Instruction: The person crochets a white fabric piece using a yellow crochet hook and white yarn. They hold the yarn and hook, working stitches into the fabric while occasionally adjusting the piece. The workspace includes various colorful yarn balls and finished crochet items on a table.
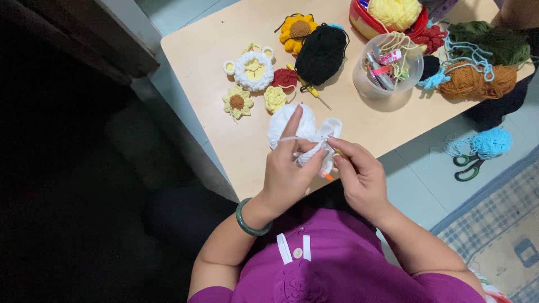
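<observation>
My left hand (289, 168) pinches a small white crocheted piece (324, 147), with white yarn running taut over its raised forefinger. My right hand (359, 174) grips a crochet hook with an orange end (327, 175) at the same piece. Both hands are above the near edge of the low beige table (213, 50). A ball of white yarn (283, 123) lies on the table just behind my left hand. I wear a green bangle on the left wrist and a purple top.
On the table lie crocheted flowers (237, 102), a white-rimmed yellow piece (254, 70), black yarn (321, 53), a clear tub of tools (387, 70), a red bowl holding yellow yarn (393, 14), brown yarn (477, 81) and green yarn (494, 39). Blue yarn (490, 142) and green-handled scissors (467, 165) are on the floor, right.
</observation>
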